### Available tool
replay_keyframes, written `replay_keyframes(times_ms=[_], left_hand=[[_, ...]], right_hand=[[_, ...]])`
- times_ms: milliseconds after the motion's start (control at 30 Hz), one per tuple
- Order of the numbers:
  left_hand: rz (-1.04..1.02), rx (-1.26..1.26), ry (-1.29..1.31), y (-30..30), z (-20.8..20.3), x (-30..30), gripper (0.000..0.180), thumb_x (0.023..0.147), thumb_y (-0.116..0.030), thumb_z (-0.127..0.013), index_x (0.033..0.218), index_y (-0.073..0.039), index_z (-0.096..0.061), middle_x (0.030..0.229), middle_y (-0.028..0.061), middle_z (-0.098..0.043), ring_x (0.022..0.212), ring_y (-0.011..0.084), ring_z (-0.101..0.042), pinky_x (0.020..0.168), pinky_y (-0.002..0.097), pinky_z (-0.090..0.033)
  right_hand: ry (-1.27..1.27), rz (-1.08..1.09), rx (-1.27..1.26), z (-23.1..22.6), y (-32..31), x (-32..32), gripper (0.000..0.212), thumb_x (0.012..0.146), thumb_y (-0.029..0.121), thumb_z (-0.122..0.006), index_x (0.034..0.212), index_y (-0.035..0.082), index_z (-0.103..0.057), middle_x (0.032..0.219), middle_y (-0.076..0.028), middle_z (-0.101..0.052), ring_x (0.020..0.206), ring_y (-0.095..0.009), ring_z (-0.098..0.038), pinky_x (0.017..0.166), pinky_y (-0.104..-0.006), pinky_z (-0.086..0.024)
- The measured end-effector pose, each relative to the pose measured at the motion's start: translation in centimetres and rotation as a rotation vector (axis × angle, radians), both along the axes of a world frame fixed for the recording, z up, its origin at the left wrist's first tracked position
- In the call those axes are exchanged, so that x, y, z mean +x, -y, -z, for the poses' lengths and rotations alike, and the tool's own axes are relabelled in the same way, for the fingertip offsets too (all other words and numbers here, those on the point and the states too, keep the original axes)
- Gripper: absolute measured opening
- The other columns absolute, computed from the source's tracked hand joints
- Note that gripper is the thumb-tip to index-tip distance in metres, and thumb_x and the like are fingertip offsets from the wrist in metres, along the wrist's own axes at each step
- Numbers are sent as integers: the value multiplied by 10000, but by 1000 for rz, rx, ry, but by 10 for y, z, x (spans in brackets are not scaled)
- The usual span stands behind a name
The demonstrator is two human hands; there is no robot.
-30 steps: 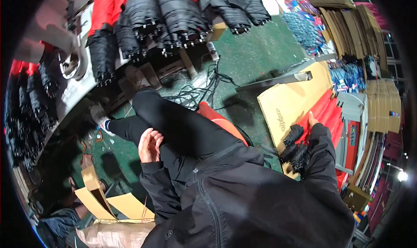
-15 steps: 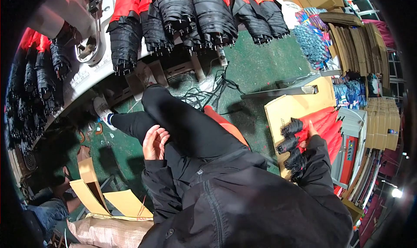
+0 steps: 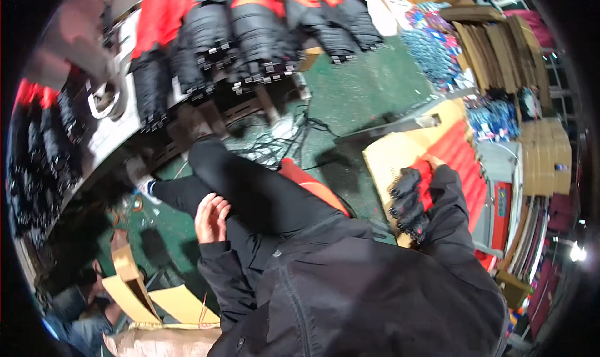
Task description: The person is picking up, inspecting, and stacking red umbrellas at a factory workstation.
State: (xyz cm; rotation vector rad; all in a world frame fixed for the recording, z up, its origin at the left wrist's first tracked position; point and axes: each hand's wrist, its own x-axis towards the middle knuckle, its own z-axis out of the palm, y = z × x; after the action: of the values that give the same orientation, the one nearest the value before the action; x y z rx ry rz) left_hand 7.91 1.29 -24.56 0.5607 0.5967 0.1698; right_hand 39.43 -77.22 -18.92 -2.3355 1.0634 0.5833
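My left hand [image 3: 212, 217] is raised above my thigh, palm up, with its fingers loosely curled and apart and nothing in it. My right hand [image 3: 435, 162] rests on a pile of folded umbrellas [image 3: 459, 169] with red and black cloth. Blur and the cloth hide whether its fingers close on one. The umbrellas lie side by side on a cardboard sheet [image 3: 382, 149] to my right, their black bunched ends towards me. More red and black folded umbrellas [image 3: 262, 41] hang over the front edge of the white table [image 3: 115, 129].
Another bunch of umbrellas [image 3: 40, 150] hangs at the far left. Black cables [image 3: 294, 138] lie on the green floor beneath the table. Cardboard stacks [image 3: 500, 57] stand at the right. An open carton [image 3: 131, 291] and another person's legs [image 3: 75, 319] are at lower left.
The whole view has shifted and blurred with head motion. My right hand has moved farther from me along the red cloth of the pile. My left hand stays empty above my thigh.
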Motion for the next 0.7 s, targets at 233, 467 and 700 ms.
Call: replay_keyframes(times_ms=[233, 467, 700], left_hand=[[20, 103, -61, -17, 4, -10, 430, 1062, -220, -572, 1399, 46, -550, 1239, 172, -699, 1102, 275, -704, 988, 401, -588], [27, 79, -35, -12, 13, -7, 448, 1070, -244, -564, 1423, 30, -537, 1256, 162, -692, 1103, 271, -701, 1003, 408, -576], [5, 55, -58, -12, 11, -6, 406, 1103, -283, -522, 1366, 22, -572, 1200, 148, -712, 1068, 260, -709, 976, 405, -589]], right_hand=[[-36, -52, -535, 3, -110, -44, 1124, 760, 847, -630, 1368, -98, -611, 1366, -281, -634, 1235, -383, -647, 1058, -425, -483], [-151, -78, -374, -47, -127, -46, 1285, 756, 958, -494, 1455, -121, -514, 1517, -324, -496, 1448, -381, -481, 1200, -416, -357], [21, -67, -506, -18, -122, -32, 1213, 777, 850, -635, 1434, -161, -500, 1520, -358, -465, 1458, -410, -456, 1205, -410, -359]])
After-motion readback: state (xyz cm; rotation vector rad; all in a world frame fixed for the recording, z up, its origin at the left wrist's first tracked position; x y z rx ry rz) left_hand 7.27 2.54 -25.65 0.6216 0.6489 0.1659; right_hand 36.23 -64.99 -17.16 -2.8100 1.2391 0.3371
